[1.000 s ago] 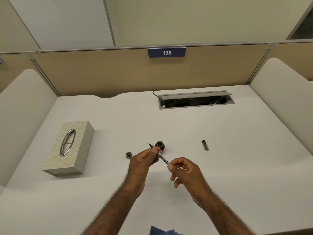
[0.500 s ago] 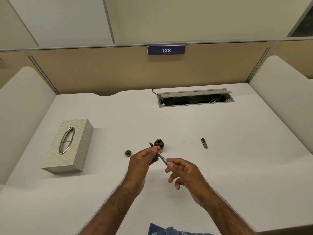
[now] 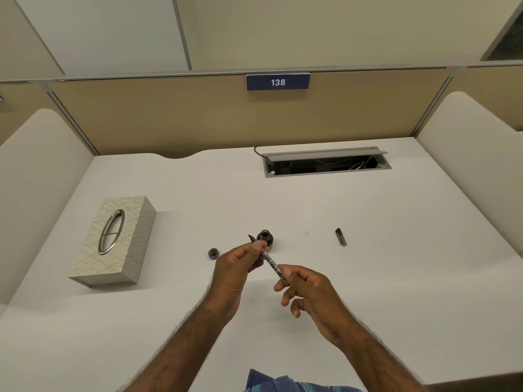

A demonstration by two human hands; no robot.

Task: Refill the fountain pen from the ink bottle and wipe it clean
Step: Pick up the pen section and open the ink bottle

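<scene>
My left hand [image 3: 236, 268] pinches the fountain pen [image 3: 270, 260] near its nib; my right hand [image 3: 308, 290] closes its fingers on the rear end. The open ink bottle [image 3: 265, 238] stands just beyond on the tabletop [image 3: 368, 278], its cap [image 3: 213, 253] to the left.

We see the fountain pen [image 3: 269, 258] held above the white desk [image 3: 368, 278], slanted, its dark nib [image 3: 250, 237] pointing up and toward the desk's far edge, its patterned clear barrel toward the near edge. The ink bottle [image 3: 265, 237], small, dark and round, stands open near the desk's middle. Its cap [image 3: 213, 253] lies just left of it. The tissue box [image 3: 114, 239] sits near the left edge.
</scene>
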